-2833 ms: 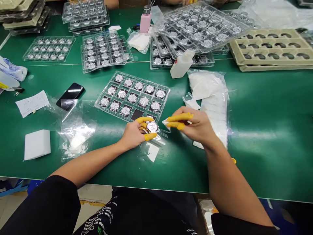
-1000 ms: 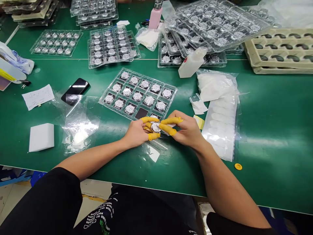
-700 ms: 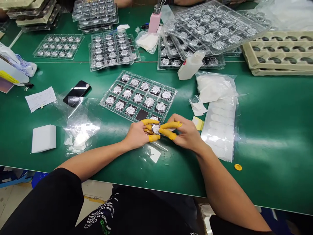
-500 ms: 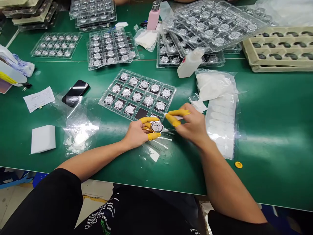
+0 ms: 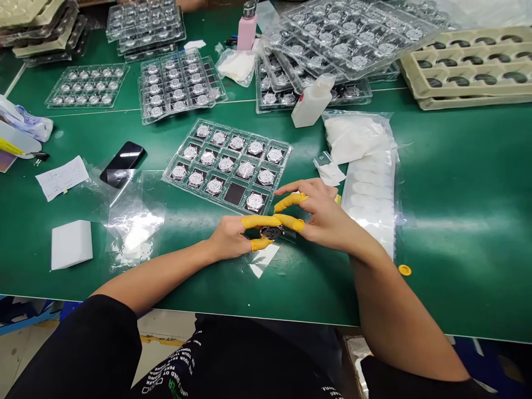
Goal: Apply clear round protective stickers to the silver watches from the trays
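My left hand (image 5: 233, 237) pinches a round watch head (image 5: 272, 233) between yellow-covered fingertips; its dark dial side shows, tilted. At its upper right edge, my right hand (image 5: 318, 213) closes in with yellow-covered thumb and index finger, their tips at the watch. Whether a tool is tucked in the right palm is hidden; a small yellow piece (image 5: 338, 199) shows behind that hand. Just beyond lies a clear tray (image 5: 198, 191) of silver watch heads, faces down, with one bare dark slot (image 5: 235, 194) in the front row. Below the hands lies a clear film piece with a white patch (image 5: 265, 261).
Left are a white foam block (image 5: 71, 245), plastic bags (image 5: 135, 221), a phone (image 5: 123, 164) and a paper note (image 5: 62, 177). A white bottle (image 5: 312, 104), bagged white pads (image 5: 369, 191) and a yellow finger cot (image 5: 404, 270) lie right. Stacked watch trays (image 5: 349, 33) stand behind.
The watch head has turned from its silver back to its dark dial side. My right hand has moved in to the watch, and the white stick it held no longer shows.
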Demonstrator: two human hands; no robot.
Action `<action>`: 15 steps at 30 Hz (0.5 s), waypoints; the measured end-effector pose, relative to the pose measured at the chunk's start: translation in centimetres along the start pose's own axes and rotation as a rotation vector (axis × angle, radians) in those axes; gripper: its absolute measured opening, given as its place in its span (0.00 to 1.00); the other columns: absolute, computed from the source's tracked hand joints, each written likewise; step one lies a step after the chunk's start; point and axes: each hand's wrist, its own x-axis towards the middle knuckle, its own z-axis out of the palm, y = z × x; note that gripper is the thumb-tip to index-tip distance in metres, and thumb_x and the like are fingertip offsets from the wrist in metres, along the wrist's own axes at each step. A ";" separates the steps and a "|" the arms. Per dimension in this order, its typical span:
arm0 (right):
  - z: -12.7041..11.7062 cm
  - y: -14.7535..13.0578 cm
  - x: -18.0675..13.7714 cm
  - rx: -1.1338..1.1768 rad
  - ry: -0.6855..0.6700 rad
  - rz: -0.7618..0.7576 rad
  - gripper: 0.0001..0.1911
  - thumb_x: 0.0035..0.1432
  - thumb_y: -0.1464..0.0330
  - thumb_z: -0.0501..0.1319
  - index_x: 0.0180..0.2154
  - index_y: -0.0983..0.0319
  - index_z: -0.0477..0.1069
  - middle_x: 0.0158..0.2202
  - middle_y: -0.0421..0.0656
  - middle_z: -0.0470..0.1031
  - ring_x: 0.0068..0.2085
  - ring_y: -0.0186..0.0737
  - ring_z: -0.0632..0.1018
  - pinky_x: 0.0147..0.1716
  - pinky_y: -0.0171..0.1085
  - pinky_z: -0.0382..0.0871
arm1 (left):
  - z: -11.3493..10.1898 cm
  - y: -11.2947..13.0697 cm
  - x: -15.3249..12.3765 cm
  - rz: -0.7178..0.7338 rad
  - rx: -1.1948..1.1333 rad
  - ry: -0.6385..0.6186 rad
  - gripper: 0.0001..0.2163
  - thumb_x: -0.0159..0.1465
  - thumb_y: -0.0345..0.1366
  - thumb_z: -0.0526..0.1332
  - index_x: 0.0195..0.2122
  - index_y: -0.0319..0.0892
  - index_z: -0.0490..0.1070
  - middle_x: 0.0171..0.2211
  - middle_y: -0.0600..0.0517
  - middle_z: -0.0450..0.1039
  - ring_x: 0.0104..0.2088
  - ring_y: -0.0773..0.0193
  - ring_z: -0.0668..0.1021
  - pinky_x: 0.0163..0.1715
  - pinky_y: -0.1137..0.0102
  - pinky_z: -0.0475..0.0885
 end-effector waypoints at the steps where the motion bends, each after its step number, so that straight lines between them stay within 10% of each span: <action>1: -0.1 0.0 0.0 -0.007 -0.021 -0.009 0.05 0.60 0.67 0.63 0.37 0.55 0.78 0.55 0.45 0.78 0.53 0.56 0.70 0.46 0.55 0.57 | 0.0 -0.1 0.0 0.011 0.007 -0.004 0.17 0.58 0.40 0.71 0.49 0.43 0.82 0.38 0.49 0.85 0.34 0.63 0.84 0.38 0.71 0.80; 7: -0.2 0.2 -0.1 -0.023 -0.091 -0.073 0.07 0.55 0.74 0.61 0.32 0.58 0.77 0.60 0.44 0.75 0.55 0.58 0.68 0.48 0.59 0.57 | 0.0 -0.1 0.1 0.017 -0.010 -0.020 0.19 0.58 0.39 0.71 0.50 0.43 0.81 0.38 0.49 0.85 0.33 0.64 0.84 0.38 0.71 0.80; 15: -0.4 0.2 0.2 0.283 0.363 0.282 0.06 0.62 0.60 0.64 0.36 0.55 0.74 0.55 0.47 0.75 0.57 0.55 0.73 0.54 0.57 0.67 | 0.2 0.3 1.0 -0.450 -0.441 0.080 0.29 0.49 0.33 0.76 0.55 0.41 0.77 0.39 0.48 0.84 0.38 0.63 0.85 0.46 0.68 0.82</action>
